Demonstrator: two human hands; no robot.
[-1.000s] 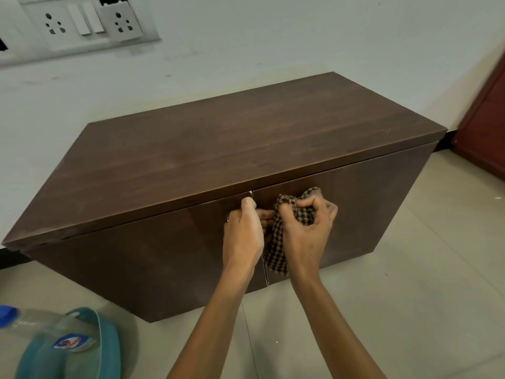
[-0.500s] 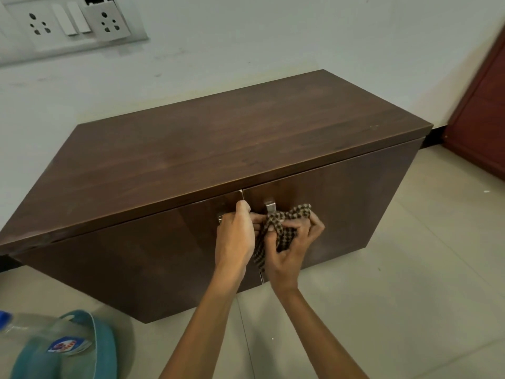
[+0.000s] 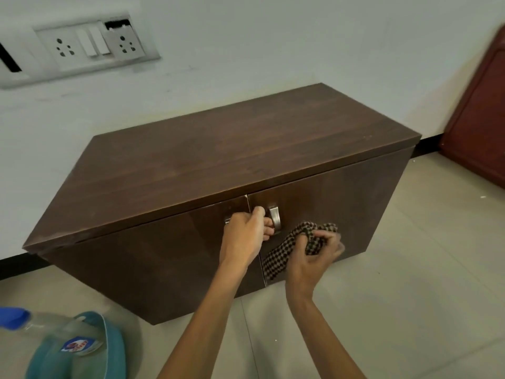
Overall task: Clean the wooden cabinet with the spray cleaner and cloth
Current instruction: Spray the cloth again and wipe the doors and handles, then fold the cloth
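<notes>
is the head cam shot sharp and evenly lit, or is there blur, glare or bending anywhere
Head view: centre fairly sharp, cabinet, left hand and cloth in the right hand readable; soft sheen on the glossy left door; the red-brown panel at the right edge is smeared; the socket plate tilts from wide-angle bending; the bottle at lower left is soft.

The left hand [image 3: 244,236] covers most of the left door handle [image 3: 227,220]. The bottle [image 3: 35,324] and the red door [image 3: 483,127] are cut by the picture's edges. The bottle label [image 3: 77,345] is too blurred to read.
</notes>
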